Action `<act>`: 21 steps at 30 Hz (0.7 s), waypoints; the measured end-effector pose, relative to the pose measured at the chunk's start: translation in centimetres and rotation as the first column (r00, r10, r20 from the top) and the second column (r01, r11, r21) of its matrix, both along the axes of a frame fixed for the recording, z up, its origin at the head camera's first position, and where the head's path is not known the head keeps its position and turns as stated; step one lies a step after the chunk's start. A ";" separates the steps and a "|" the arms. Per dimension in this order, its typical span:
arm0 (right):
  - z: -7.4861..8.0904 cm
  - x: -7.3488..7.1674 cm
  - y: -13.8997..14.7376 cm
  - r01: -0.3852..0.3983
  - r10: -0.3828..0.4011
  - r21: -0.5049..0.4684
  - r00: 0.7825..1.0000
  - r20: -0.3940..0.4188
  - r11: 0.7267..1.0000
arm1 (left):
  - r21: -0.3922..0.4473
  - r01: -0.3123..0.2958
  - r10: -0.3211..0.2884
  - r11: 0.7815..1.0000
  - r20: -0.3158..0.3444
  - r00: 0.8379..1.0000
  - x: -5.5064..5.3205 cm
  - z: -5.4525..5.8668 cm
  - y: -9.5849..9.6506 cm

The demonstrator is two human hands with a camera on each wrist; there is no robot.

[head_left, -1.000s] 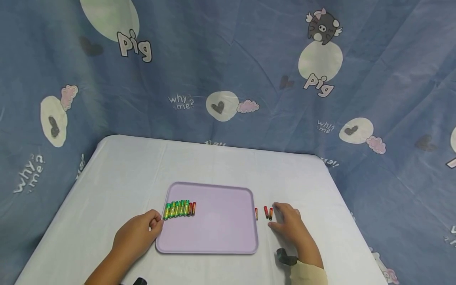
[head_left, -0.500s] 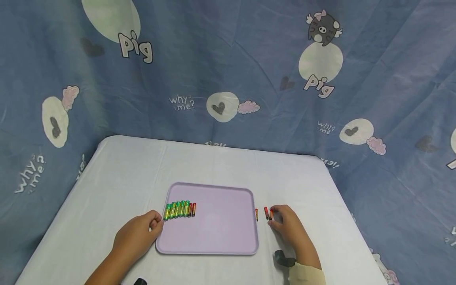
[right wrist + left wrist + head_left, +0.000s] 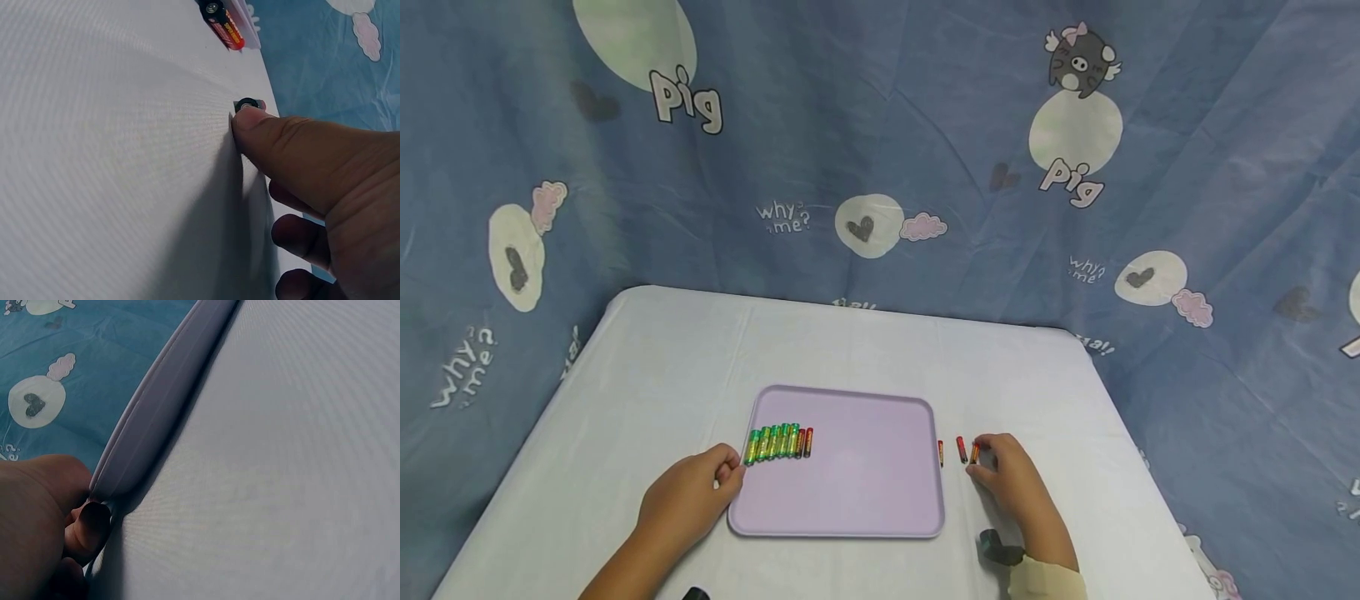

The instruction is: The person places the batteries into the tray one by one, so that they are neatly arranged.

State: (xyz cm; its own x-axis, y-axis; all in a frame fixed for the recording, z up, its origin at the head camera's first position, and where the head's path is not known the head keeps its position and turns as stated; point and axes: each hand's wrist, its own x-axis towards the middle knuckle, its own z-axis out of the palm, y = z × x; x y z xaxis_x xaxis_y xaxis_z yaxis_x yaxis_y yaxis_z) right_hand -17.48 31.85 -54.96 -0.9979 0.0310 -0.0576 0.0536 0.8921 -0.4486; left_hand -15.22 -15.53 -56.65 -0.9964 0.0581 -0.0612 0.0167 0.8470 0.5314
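Observation:
My left hand [image 3: 688, 496] grips the left rim of a lilac tray [image 3: 850, 500]; the left wrist view shows its fingertips at the tray edge [image 3: 140, 431]. Inside the tray, several green-and-gold batteries [image 3: 770, 443] and two thinner red-and-black batteries [image 3: 804, 442] lie side by side in a row at the left. To the right of the tray, my right hand [image 3: 1015, 479] pinches a red-and-black battery [image 3: 975, 453] lengthwise between thumb and forefinger. Its dark end [image 3: 249, 102] shows past the thumb in the right wrist view; the rest is hidden.
A loose red battery [image 3: 961, 450] lies just left of the right hand, and another battery [image 3: 941, 453] lies against the tray's right edge. White cloth [image 3: 880, 342] covers the table. A blue printed curtain [image 3: 880, 150] hangs behind it.
My right thumb and forefinger have closed on the nearest red battery and shifted it slightly right, away from its neighbour. The left hand and tray have stayed in place.

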 end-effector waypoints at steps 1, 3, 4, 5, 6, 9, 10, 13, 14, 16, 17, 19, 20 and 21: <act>0.0 0.0 0.0 0.005 -0.005 0.003 1.000 0.002 1.000 | 0.001 0.002 -0.002 1.000 0.001 1.000 0.0 0.0 0.0; 0.1 0.0 -0.1 0.007 -0.007 0.012 1.000 0.001 1.000 | 0.003 0.006 -0.006 1.000 0.003 1.000 -0.1 0.0 0.0; 0.1 0.0 -0.1 0.008 -0.008 0.016 1.000 0.000 1.000 | 0.005 0.008 -0.008 1.000 0.005 1.000 -0.1 0.0 -0.1; 0.2 0.0 -0.1 0.008 -0.008 0.018 1.000 0.001 1.000 | 0.006 0.006 -0.006 1.000 0.007 1.000 -0.1 0.0 0.0; 0.3 0.0 -0.2 0.007 -0.007 0.021 1.000 0.000 1.000 | 0.006 0.006 -0.006 1.000 0.007 1.000 -0.1 0.0 0.0; 0.5 0.0 -0.3 -0.004 0.004 0.024 1.000 -0.006 1.000 | 0.004 0.004 -0.004 1.000 0.005 1.000 -0.1 0.0 0.0; 0.5 0.0 -0.3 -0.008 0.008 0.024 1.000 -0.010 1.000 | 0.002 0.003 -0.003 1.000 0.004 1.000 -0.1 -0.1 0.0; 0.7 0.0 -0.5 -0.020 0.020 0.015 0.999 -0.026 1.000 | 0.001 0.004 -0.004 1.000 0.001 1.000 -0.1 -0.2 0.0; 0.8 0.0 -0.6 -0.026 0.026 0.009 0.999 -0.035 1.000 | 0.001 0.004 -0.004 1.000 0.000 1.000 -0.1 -0.2 0.0; 0.8 0.0 -0.8 -0.032 0.032 0.000 0.998 -0.045 0.999 | -0.001 0.002 -0.002 1.000 -0.001 1.000 0.0 -0.2 0.0; 0.8 -0.1 -0.9 -0.035 0.035 -0.008 0.998 -0.050 0.999 | -0.002 0.002 -0.002 1.000 -0.003 1.000 0.0 -0.1 0.0; 0.8 -0.3 -1.1 -0.039 0.038 -0.018 0.998 -0.056 0.999 | -0.004 0.000 0.000 1.000 -0.008 1.000 0.0 -0.1 0.0; 0.8 -0.4 -1.2 -0.039 0.038 -0.022 0.998 -0.058 0.999 | -0.005 -0.001 0.001 1.000 -0.010 1.000 0.0 0.0 0.0; 0.8 -0.5 -1.3 -0.040 0.038 -0.025 0.997 -0.061 0.999 | -0.005 -0.002 0.002 1.000 -0.012 1.000 0.0 0.0 0.0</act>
